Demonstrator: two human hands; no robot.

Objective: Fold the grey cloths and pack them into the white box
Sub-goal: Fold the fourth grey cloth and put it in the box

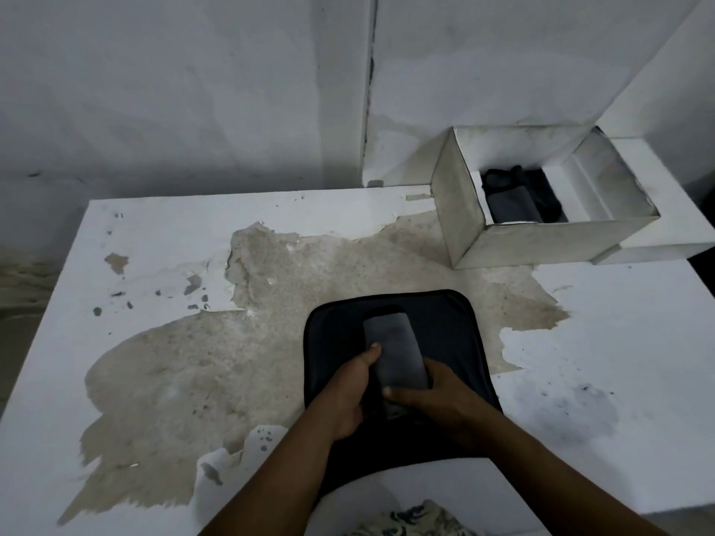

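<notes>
A dark cloth [445, 323] lies spread on the worn white table [162, 234], near the front edge. On its middle rests a narrow folded grey cloth [390, 342]. My left hand [350, 396] grips the grey cloth's near left side, thumb on top. My right hand [433, 396] holds its near right end, fingers curled round the edge. The white box [541, 241] stands open at the back right; inside it lie a folded grey cloth [510, 205] and some dark cloth [549, 199].
The box's lid [665, 210] stands open to the right, against a white wall. The table's white coating is peeled away over a large beige patch [232, 361] in the middle. A patterned fabric [414, 520] shows at the bottom edge.
</notes>
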